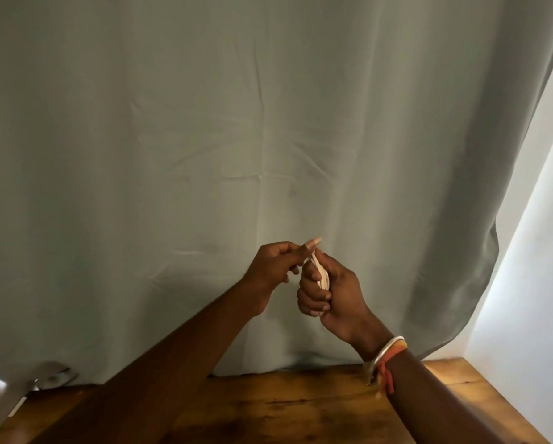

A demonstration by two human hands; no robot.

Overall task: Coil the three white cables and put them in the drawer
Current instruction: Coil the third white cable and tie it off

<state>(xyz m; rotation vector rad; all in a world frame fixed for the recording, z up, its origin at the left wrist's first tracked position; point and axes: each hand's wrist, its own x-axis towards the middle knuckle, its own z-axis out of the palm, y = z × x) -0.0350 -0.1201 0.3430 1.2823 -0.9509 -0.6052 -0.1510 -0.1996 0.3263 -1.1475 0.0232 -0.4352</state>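
White cable (322,276), grey-green curtain (268,123), brown wooden table (284,408), white and orange bracelets (389,357)

Wearing a slim silvery-white metal bangle (385,347) on the right wrist, plus a knotted orange thread band (388,378), ends dangling; long pale fingernail (313,242) on left hand (268,272).

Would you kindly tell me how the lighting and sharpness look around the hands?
Head view: daylight blows out the wall right of the curtain and glares on the table corner; the left hand and right hand are dim and slightly soft, so the white cable between them shows little detail.
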